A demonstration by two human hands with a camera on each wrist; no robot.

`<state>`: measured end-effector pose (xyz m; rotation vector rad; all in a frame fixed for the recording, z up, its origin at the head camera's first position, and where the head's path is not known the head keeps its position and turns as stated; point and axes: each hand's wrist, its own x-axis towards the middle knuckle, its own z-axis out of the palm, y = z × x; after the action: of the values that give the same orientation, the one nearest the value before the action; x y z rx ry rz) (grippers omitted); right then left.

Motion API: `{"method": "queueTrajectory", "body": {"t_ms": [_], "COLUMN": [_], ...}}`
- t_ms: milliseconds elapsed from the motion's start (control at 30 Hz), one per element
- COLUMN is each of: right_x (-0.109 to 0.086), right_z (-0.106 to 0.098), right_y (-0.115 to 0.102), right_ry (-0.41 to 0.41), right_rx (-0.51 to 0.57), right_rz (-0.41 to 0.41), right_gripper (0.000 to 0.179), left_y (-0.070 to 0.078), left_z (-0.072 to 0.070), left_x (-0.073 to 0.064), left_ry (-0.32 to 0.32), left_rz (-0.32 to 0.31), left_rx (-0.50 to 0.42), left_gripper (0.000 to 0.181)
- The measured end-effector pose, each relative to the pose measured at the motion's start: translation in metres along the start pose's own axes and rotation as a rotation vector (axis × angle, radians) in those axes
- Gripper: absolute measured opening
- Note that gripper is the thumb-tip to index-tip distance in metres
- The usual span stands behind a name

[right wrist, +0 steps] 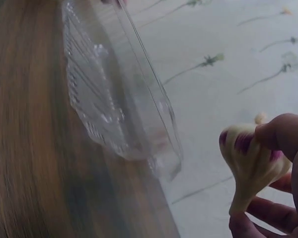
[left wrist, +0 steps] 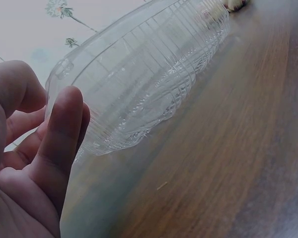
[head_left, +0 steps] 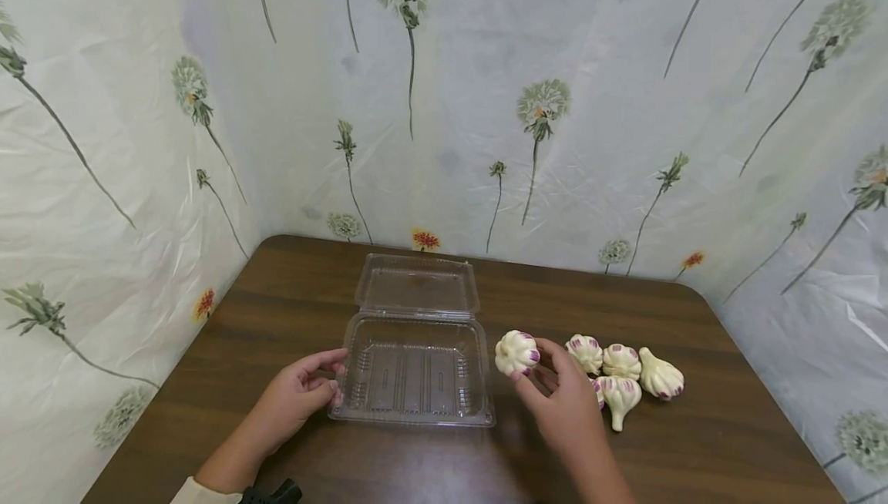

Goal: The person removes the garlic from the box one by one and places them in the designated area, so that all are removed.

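A clear plastic clamshell container (head_left: 416, 369) lies with its lid folded back on the table. At its left side, my left hand (head_left: 294, 396) pinches the rim between thumb and fingers; the left wrist view has the container wall (left wrist: 139, 74) just beyond the fingertips. My right hand (head_left: 565, 404) holds a garlic bulb (head_left: 516, 352), cream with purple patches, above the table to the right of the container. Up close in the right wrist view, the same garlic bulb (right wrist: 253, 158) has its stem pointing downward, gripped by thumb and fingers.
Several more garlic bulbs (head_left: 622, 361) sit in a group right of my right hand, partly hidden by it. The brown wooden table (head_left: 291, 296) meets a dandelion-patterned curtain (head_left: 472, 142) at the back and sides.
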<state>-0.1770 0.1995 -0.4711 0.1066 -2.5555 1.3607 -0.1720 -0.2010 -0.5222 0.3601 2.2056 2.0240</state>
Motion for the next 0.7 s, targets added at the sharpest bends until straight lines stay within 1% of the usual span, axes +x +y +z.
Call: {"method": "queueTrajectory", "body": {"t_ms": [200, 467, 600, 700], "right_x": [-0.002, -0.005, -0.007, -0.008], "right_z": [-0.012, -0.024, -0.032, -0.038], "right_y": [0.006, 0.017, 0.018, 0.018], "right_ry": [0.005, 0.043, 0.056, 0.079], "right_rx": [-0.030, -0.068, -0.076, -0.097], "right_rz": [0.007, -0.005, 0.013, 0.035], "right_gripper": [0.051, 0.057, 0.061, 0.061], "left_y": [-0.001, 0.000, -0.001, -0.001], "left_z": [0.000, -0.001, -0.001, -0.001], "left_x": [0.002, 0.000, 0.001, 0.002], "left_ry": [0.003, -0.006, -0.003, 0.000], "left_rz": [-0.020, 0.003, -0.001, -0.005], "left_rx": [0.008, 0.002, 0.006, 0.010], "left_gripper": [0.051, 0.052, 0.051, 0.051]}}
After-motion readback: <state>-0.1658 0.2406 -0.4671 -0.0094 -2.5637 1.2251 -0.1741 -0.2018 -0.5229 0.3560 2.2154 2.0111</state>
